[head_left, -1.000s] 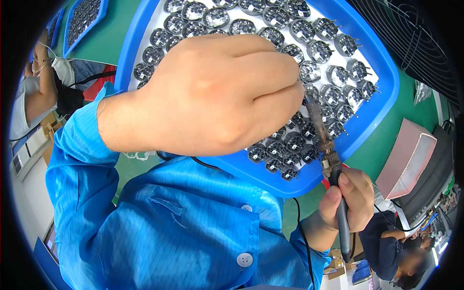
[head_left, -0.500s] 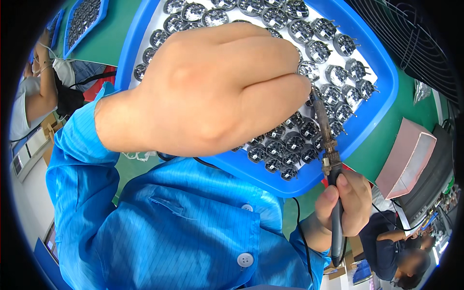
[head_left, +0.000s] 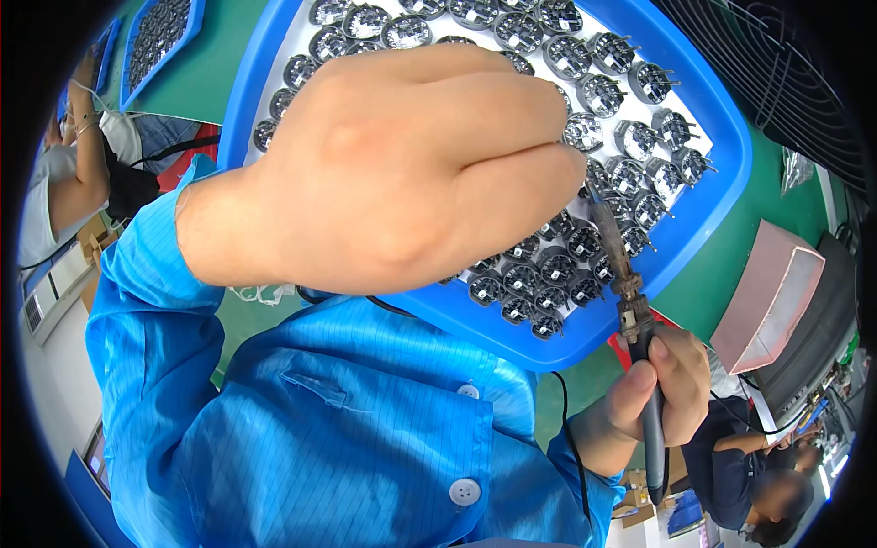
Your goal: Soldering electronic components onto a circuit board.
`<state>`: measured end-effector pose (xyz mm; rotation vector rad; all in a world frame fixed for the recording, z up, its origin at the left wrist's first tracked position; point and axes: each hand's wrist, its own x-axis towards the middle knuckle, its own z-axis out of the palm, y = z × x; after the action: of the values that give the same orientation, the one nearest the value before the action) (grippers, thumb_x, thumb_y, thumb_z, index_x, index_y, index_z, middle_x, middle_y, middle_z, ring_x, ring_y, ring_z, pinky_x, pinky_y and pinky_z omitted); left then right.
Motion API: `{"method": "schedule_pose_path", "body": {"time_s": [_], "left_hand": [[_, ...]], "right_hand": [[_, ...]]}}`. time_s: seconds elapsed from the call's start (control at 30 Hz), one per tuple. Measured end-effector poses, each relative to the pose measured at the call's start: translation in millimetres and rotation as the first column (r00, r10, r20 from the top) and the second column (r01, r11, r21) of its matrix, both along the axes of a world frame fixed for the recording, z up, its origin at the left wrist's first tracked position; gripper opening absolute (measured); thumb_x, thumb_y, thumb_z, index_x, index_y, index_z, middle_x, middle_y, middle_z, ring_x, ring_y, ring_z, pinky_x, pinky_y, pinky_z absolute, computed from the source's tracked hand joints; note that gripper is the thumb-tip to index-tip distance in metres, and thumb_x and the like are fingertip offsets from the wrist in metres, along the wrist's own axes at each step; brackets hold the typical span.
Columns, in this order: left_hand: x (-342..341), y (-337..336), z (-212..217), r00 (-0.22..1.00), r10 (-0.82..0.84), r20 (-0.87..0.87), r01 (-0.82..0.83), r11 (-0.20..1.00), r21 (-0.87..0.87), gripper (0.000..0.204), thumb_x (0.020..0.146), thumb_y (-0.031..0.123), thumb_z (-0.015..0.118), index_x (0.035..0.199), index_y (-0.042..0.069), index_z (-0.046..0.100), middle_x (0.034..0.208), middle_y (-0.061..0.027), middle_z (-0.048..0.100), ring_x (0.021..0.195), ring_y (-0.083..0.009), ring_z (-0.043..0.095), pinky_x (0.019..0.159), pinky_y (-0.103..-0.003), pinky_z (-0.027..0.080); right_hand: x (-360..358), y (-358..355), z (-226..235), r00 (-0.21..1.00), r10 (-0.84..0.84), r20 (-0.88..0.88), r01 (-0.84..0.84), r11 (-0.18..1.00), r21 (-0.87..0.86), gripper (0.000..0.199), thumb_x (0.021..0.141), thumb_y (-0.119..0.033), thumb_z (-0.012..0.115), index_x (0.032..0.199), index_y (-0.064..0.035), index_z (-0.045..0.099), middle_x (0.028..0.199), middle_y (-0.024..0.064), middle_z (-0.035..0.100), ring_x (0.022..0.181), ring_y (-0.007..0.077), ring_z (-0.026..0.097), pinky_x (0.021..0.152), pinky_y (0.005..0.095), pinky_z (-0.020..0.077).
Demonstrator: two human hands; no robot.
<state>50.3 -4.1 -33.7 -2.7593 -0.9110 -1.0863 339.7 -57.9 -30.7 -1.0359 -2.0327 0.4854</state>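
Observation:
My left hand point(head_left: 411, 173) is curled into a fist close to the camera, above a blue tray point(head_left: 722, 155). The tray is filled with several round metallic parts point(head_left: 630, 173) in rows on a white liner. Whatever the fingers pinch is hidden under the fist. My right hand point(head_left: 662, 388), at the lower right, grips the dark handle of a soldering iron point(head_left: 621, 265). The iron's shaft slants up and to the left, and its tip ends beside my left fingertips, over the parts. My blue coat sleeve and chest fill the lower middle.
The tray rests on a green table point(head_left: 210, 82). A second blue tray point(head_left: 155, 46) of parts lies at the far left. A pink-and-white box point(head_left: 767, 292) and a black fan grille point(head_left: 776, 73) stand at the right. Other people sit at the left point(head_left: 64, 183) and lower right point(head_left: 749, 457).
My left fist has risen a little toward the camera and looks larger. The soldering iron and my right hand have barely shifted.

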Motion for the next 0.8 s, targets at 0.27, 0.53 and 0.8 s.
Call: {"method": "schedule_pose_path", "body": {"time_s": [0.27, 0.53, 0.8], "left_hand": [[5.2, -2.1, 0.2, 0.999, 0.009, -0.034, -0.015, 0.985, -0.172, 0.040, 0.055, -0.002, 0.074, 0.094, -0.005, 0.068, 0.075, -0.0085, 0.054, 0.059, -0.0218, 0.053, 0.050, -0.031, 0.044], [-0.6, 4.3, -1.5, 1.000, 0.016, -0.008, -0.017, 0.999, -0.028, 0.038, 0.054, -0.008, 0.072, 0.091, -0.001, 0.070, 0.069, -0.0057, 0.054, 0.055, -0.0198, 0.052, 0.047, -0.029, 0.042], [-9.1, -3.1, 2.4, 0.993, 0.063, 0.095, -0.053, 0.993, -0.105, 0.030, 0.063, -0.009, 0.073, 0.091, 0.000, 0.071, 0.067, -0.0049, 0.056, 0.054, -0.0170, 0.052, 0.045, -0.027, 0.039]], "right_hand": [[-5.0, 2.0, -6.4, 0.999, -0.031, -0.008, 0.031, 1.000, -0.005, 0.025, 0.085, -0.022, 0.067, 0.081, 0.0028, 0.063, 0.076, 0.0155, 0.064, 0.060, 0.0267, 0.062, 0.053, 0.0336, 0.0519], [4.9, -1.7, -3.2, 0.996, -0.027, -0.079, 0.025, 0.999, -0.034, 0.028, 0.087, -0.026, 0.067, 0.085, 0.0016, 0.061, 0.075, 0.0149, 0.064, 0.059, 0.0273, 0.063, 0.053, 0.0330, 0.0518], [0.2, 2.3, 2.4, 0.999, 0.051, -0.019, -0.052, 0.998, -0.028, 0.029, 0.090, -0.028, 0.064, 0.093, 0.0000, 0.057, 0.077, 0.0145, 0.063, 0.056, 0.0263, 0.060, 0.051, 0.0343, 0.0488]]}}
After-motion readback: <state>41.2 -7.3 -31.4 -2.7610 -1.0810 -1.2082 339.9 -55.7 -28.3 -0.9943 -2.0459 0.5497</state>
